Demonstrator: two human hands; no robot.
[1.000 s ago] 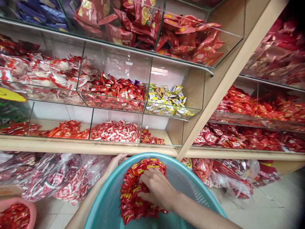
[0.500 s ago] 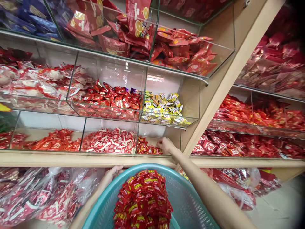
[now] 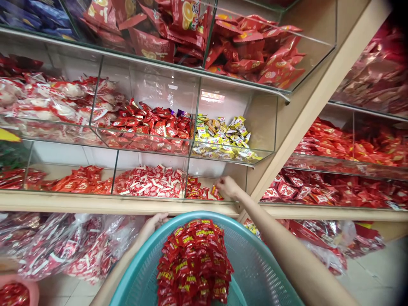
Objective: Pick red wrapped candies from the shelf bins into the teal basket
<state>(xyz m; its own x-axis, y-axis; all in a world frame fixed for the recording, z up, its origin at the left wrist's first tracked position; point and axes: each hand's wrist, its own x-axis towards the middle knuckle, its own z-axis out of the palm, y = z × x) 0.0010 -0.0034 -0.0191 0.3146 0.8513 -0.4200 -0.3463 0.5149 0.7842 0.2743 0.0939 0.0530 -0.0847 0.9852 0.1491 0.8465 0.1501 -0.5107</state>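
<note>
A teal plastic basket (image 3: 134, 259) with a heap of red packets with yellow lettering (image 3: 196, 263) in it is directly before me. My left hand (image 3: 156, 222) grips its far left rim, fingers partly hidden behind it. My right hand (image 3: 228, 188) reaches into the lower-right shelf compartment (image 3: 236, 170). Its fingers are pinched on a small red-and-yellow packet (image 3: 217, 192), which stands tilted above the compartment floor. More small red packets (image 3: 196, 189) lie to the left of that hand, against the glass divider.
Glass dividers and fronts edge the compartments. Red-and-white sweets (image 3: 153, 180) fill the one to the left; yellow-wrapped sweets (image 3: 223, 134) lie above. A slanting wooden post (image 3: 296, 123) stands at right. Below the shelf hang clear bags (image 3: 79, 246); a pink tub (image 3: 32, 289) sits lower left.
The view has shifted slightly, bringing the pink tub into sight. My right hand has drawn a little right from the red packets, with one packet now visible at its fingertips. My left hand stays at the rim.
</note>
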